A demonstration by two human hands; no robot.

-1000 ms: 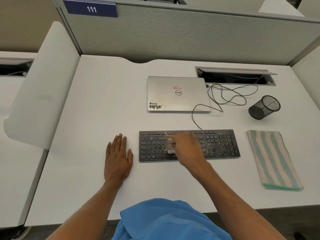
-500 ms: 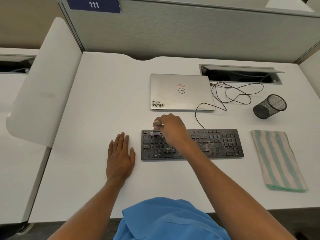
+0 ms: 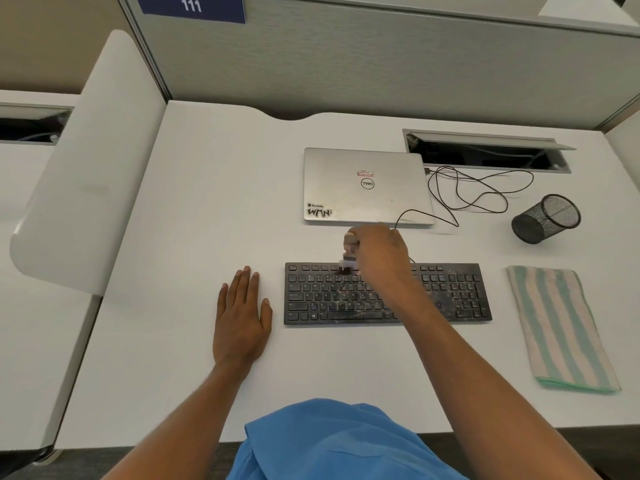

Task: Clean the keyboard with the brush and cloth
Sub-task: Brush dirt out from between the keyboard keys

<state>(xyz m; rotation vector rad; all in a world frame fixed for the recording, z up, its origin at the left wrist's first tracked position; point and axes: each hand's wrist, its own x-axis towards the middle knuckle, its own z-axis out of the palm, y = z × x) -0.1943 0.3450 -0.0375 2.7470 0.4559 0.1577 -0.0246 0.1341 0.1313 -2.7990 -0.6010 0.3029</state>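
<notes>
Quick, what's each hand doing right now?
Left hand: open, flat on the desk.
Right hand: closed around the brush, at the keyboard's top row.

We read "111" in white on the blue sign [image 3: 191, 6] at the top of the grey partition [image 3: 346, 64]. The closed laptop [image 3: 367, 202] carries the round Dell logo [image 3: 367, 183], upside down to us, and a corner sticker [image 3: 319, 212] lettered "WMN". Its smaller line is too fine to read, as is the red-and-white label [image 3: 365, 173]. The keyboard [image 3: 311, 296] keys show Q, A, S, D, Z, X, C, V.
</notes>
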